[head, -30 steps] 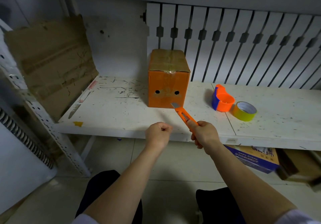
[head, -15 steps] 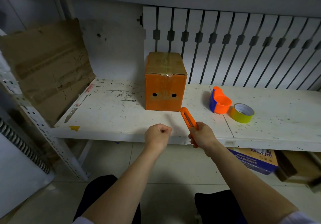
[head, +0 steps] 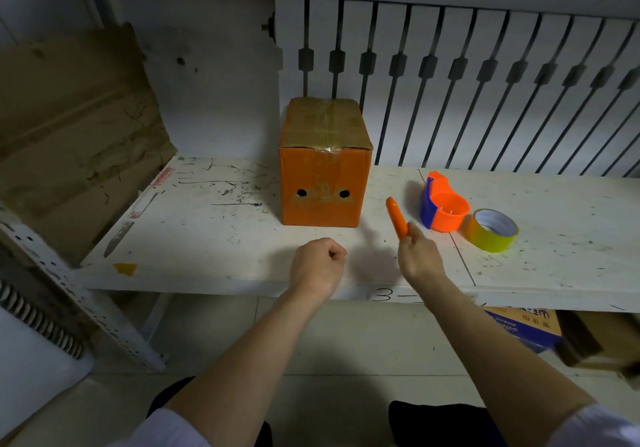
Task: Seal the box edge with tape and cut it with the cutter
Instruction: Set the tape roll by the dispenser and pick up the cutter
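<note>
1. Right hand [head: 417,256] is wrapped around the orange cutter [head: 396,217], held just above the white shelf [head: 207,245] between the orange box [head: 325,183] and the tape dispenser [head: 443,209]. No blade showing at the tip that I can make out.
2. Left hand [head: 317,264] is balled into a loose fist over the front of the shelf, holding nothing as far as I can see.
3. Progress-wise: clear tape already runs along the box's top seam and laps over the front edge, so my guess is sealing and cutting are basically done. Only stowing the cutter looks left.
4. The yellow tape roll [head: 491,230] sits just right of the dispenser, untouched.
5. Versus a second ago: the blade was out and pointing at the box front; now the cutter has swung right toward the dispenser, blade apparently retracted. The fist has barely moved.
</note>
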Action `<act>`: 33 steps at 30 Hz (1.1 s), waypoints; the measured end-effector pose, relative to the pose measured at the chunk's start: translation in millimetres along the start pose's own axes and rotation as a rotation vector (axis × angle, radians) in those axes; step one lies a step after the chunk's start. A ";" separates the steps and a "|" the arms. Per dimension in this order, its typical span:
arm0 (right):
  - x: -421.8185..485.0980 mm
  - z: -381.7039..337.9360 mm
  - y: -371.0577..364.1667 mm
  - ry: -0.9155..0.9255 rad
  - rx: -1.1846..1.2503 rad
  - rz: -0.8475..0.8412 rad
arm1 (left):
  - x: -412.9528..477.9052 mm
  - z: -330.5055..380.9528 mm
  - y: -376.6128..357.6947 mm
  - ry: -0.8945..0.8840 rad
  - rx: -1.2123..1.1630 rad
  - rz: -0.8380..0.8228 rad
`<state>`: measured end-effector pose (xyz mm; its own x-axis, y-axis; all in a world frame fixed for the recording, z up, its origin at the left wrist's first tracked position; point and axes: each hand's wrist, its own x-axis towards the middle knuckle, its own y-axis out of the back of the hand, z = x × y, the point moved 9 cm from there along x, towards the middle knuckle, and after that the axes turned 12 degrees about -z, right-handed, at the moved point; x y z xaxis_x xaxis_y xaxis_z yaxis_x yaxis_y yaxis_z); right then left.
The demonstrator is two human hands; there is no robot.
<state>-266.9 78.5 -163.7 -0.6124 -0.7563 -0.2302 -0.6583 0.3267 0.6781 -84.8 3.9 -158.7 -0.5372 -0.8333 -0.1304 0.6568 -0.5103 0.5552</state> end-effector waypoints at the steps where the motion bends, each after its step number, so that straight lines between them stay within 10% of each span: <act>1: 9.2 -0.5 3.5 0.011 -0.031 0.020 | 6.2 3.3 -0.5 -0.009 0.034 -0.006; 33: 89.8 -10.1 -0.7 -0.071 -0.631 0.102 | 64.3 2.5 -3.9 -0.083 0.188 0.005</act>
<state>-317.0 4.6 -177.7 -0.7003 -0.6924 -0.1735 -0.2243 -0.0173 0.9744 -123.2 -47.1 -167.2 -0.5810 -0.8115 -0.0634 0.5532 -0.4508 0.7006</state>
